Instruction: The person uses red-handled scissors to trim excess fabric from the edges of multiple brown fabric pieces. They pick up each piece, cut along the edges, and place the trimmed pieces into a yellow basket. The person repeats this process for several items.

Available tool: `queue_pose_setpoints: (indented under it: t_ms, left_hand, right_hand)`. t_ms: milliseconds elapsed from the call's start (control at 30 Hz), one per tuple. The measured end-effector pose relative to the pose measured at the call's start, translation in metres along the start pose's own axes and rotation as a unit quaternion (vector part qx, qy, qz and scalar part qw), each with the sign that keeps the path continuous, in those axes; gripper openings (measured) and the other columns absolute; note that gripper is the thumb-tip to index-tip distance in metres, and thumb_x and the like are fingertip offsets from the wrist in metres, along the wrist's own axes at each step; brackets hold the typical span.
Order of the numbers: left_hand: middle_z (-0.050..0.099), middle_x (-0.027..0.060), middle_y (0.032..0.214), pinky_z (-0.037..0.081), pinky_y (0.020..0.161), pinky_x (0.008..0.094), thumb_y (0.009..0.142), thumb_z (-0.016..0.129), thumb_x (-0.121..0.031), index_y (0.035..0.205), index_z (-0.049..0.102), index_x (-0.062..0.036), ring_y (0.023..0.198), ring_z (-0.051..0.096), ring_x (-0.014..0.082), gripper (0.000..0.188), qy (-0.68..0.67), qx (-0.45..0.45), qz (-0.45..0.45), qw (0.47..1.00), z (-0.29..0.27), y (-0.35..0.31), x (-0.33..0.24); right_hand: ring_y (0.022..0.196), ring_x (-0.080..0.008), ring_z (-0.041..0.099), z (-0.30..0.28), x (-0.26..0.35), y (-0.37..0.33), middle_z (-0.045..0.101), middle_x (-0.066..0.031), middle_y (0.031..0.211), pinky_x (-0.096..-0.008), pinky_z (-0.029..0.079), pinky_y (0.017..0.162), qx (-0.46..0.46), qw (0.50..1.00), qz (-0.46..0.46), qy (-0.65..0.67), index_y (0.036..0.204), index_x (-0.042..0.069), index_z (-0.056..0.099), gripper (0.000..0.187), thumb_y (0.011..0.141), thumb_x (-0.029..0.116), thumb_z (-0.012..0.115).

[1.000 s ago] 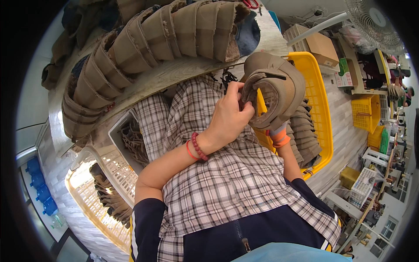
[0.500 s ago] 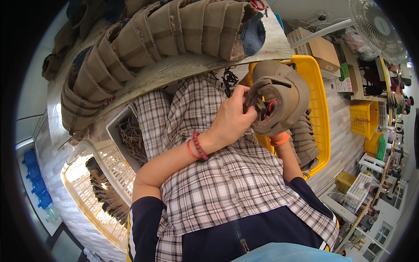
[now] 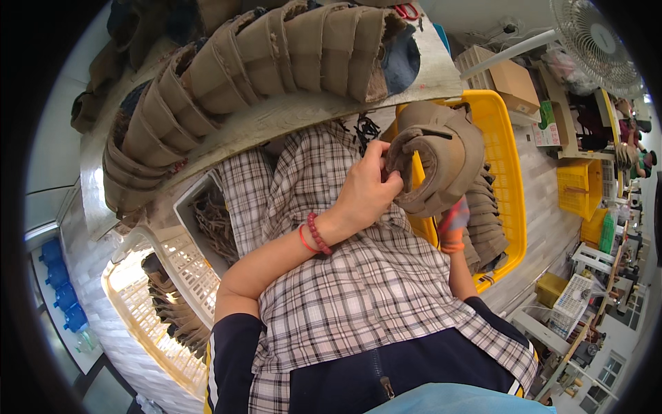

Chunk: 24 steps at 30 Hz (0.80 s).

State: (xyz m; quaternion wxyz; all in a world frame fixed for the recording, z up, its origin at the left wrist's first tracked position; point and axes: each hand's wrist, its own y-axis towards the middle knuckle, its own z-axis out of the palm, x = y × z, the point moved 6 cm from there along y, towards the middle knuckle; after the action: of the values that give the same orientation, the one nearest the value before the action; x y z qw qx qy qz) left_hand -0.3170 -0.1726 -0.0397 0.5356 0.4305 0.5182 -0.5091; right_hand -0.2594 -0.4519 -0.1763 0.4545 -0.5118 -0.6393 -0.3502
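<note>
A brown shoe upper with a thick lining hangs over the yellow basket, its round opening turned toward me. My left hand has thumb and fingers closed on the left edge of that opening. Red bead and cord bracelets circle this wrist. Just below the upper is my right hand, in an orange and grey glove. It is smeared by motion and partly covered by the upper, so its fingers do not show clearly. Through the opening I see the lining and a bit of yellow basket.
Long rows of nested brown uppers lie on the worktable. More uppers sit in the yellow basket at right and the cream basket at left. A grey bin holds dark scraps. Red-handled scissors rest at the table's far edge.
Red, yellow and dark shapes seen inside the upper's opening are gone from it. My gloved right hand now shows below the upper. The left hand keeps its hold.
</note>
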Motion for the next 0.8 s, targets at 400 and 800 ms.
queue_pose_setpoints:
  t_ms: [400,800]
  left_hand:
    - [0.062,0.0117,0.092,0.047,0.074,0.0401,0.089,0.056,-0.02,0.106,0.056,-0.005,0.085,0.06,0.0272,0.023,0.387,-0.168,0.324,0.847,-0.066,0.071,-0.08]
    - [0.06,0.0097,0.108,0.036,0.085,0.0414,0.078,0.057,-0.06,0.111,0.066,-0.0185,0.097,0.054,0.027,0.054,0.577,-0.187,0.243,0.757,-0.184,0.116,-0.109]
  right_hand:
    - [0.091,-0.0146,0.059,0.044,0.246,0.088,0.062,-0.0069,0.104,-0.0263,0.047,0.08,-0.007,0.962,-0.252,0.101,0.12,-0.001,0.051,0.04,0.082,0.005,0.063]
    - [0.084,-0.015,0.059,0.153,0.239,0.207,0.064,-0.005,0.095,-0.0285,0.05,0.074,0.135,0.947,-0.236,0.174,0.106,-0.001,0.058,0.034,0.076,0.011,0.068]
